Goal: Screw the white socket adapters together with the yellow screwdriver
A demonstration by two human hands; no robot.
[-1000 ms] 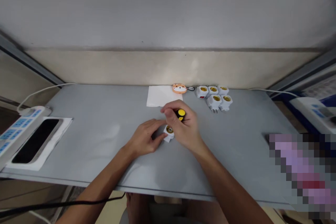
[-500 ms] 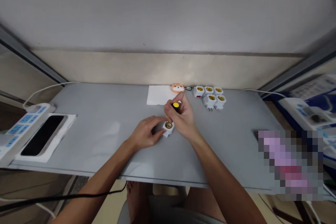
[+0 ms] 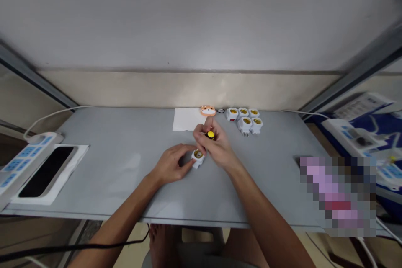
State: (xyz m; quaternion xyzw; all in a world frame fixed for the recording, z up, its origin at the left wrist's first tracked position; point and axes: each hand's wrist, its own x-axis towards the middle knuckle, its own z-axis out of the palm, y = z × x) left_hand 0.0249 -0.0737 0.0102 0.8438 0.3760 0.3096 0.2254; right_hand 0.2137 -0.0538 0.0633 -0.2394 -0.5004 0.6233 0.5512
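Note:
Near the middle of the table, a white plug-in lamp socket [image 3: 197, 157] with a brass-coloured inside lies with its opening up. My left hand [image 3: 174, 162] grips it from the left, thumb on the near side and fingertips on the far side. My right hand [image 3: 216, 142] is closed around a screwdriver [image 3: 210, 135] with a black handle and yellow end cap, just above and right of the socket. The fingers hide its shaft, so whether the tip touches the socket cannot be seen.
Several similar lamp sockets [image 3: 246, 122] stand grouped at the back right. Beside them are an orange animal-face case [image 3: 208, 111] and white paper [image 3: 185, 120]. A phone [image 3: 47, 171] and a power strip [image 3: 29, 159] lie left. A blurred-out patch [image 3: 336, 194] covers the right edge.
The whole view has shifted a little. My right hand and the screwdriver have tilted slightly over the socket; my left hand keeps its hold.

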